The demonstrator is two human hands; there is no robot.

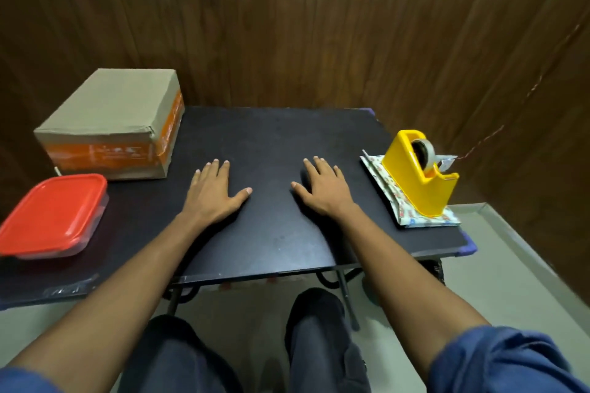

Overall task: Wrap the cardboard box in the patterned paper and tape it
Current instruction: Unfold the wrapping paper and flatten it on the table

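**Before wrapping begins: nothing yet done**

While both the left hand [214, 193] and right hand [322, 187] lie flat and empty on the black table [271, 233], the cardboard box [111, 124] stands unwrapped at far left; folded patterned paper [402, 204] lies pinned under the yellow tape dispenser [418, 172] at right, every step remaining

The one camera sits on the person's head, looking forward and down, close over the flat black table [274, 226].
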